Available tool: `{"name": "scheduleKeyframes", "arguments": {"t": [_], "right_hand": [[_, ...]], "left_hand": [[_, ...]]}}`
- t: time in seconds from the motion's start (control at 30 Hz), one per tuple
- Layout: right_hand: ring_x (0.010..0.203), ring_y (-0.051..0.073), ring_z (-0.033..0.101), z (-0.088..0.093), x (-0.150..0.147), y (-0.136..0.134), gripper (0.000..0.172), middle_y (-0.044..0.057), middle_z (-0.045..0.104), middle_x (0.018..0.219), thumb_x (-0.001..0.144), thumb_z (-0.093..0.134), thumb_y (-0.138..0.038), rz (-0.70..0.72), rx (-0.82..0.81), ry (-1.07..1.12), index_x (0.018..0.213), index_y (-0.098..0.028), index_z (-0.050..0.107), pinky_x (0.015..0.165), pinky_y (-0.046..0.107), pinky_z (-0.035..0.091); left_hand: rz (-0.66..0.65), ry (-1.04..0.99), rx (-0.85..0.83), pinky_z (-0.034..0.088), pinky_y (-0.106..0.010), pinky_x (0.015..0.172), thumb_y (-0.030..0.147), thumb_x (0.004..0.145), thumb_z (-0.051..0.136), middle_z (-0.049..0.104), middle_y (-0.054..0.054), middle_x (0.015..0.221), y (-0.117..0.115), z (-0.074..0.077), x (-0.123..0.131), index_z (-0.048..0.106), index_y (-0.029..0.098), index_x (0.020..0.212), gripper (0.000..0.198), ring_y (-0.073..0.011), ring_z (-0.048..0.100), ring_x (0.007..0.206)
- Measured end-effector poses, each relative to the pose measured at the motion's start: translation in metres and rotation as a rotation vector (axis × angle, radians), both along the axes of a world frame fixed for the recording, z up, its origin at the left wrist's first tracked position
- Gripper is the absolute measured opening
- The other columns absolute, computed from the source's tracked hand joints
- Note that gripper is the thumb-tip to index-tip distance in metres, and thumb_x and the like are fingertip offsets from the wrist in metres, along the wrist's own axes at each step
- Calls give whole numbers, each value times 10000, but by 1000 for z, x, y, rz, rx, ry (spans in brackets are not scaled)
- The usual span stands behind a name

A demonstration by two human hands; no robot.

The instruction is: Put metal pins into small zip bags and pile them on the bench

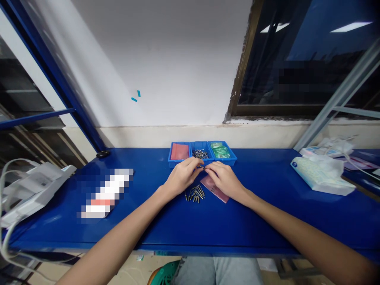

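My left hand (pixel 184 173) and my right hand (pixel 223 175) meet above the table, fingertips pinched together. Between them is a small, slim metal pin (pixel 203 167), mostly covered by the fingers. Below the left hand lies a loose pile of slim metal pins with brass-coloured ends (pixel 195 194). A flat pink plastic bag (pixel 216 189) rests on the table, partly under my right hand. Just behind the hands stand three joined blue bins (pixel 202 161): pink bags (pixel 179 151) in the left, metal pins (pixel 200 154) in the middle, green bags (pixel 220 150) in the right.
The blue table (pixel 166 225) runs up to the wall. On the right are a tissue pack (pixel 319 178) and a white power strip with cables. More white devices with cables (pixel 38 190) stand at the left edge. A blurred-out item (pixel 108 194) lies left of centre.
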State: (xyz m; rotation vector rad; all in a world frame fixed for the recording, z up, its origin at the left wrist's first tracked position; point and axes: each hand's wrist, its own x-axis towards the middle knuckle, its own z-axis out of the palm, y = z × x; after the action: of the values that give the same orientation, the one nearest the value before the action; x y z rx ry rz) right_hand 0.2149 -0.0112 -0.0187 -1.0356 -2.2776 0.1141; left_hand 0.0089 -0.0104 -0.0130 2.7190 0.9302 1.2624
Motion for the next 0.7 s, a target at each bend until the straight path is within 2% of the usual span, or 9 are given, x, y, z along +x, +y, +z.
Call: {"name": "scheduleKeyframes", "arguments": {"t": [0.1,0.23,0.4,0.6,0.7], "right_hand": [[879,215,633,1,-5,-5,213,62,718,901,996,496,-183,28,-46,36,872,-178,669,810,326,438],[703,159,623,4,-10,-11,212,14,700,756,957,550,-191,35,-159,146,764,-182,637,684,268,409],[579,123,566,6,-12,-13,199,-17,672,658,928,559,-210,55,-283,233,758,-175,657,607,244,374],[567,128,546,6,-9,-11,263,-15,637,635,946,530,-331,124,-411,366,774,-180,659,575,246,388],[593,139,570,8,-6,-6,301,-10,625,633,963,496,-340,103,-407,441,746,-185,636,609,259,430]], "left_hand": [[13,-3,-17,556,-298,798,194,1010,512,688,-69,1020,-1,0,0,602,171,1098,128,-169,669,896],[-18,19,-34,559,-298,807,194,1018,500,709,-58,1024,0,-2,0,630,181,1107,159,-166,684,891],[-15,47,-43,559,-301,811,178,1007,507,700,-64,1010,0,-1,0,646,171,1078,157,-167,682,892],[17,53,-53,541,-295,754,191,1000,519,691,-60,954,-1,-1,0,646,157,1048,140,-157,655,821],[19,38,-75,533,-303,756,195,1005,505,694,-64,960,-1,0,2,652,154,1042,157,-158,649,822]]}}
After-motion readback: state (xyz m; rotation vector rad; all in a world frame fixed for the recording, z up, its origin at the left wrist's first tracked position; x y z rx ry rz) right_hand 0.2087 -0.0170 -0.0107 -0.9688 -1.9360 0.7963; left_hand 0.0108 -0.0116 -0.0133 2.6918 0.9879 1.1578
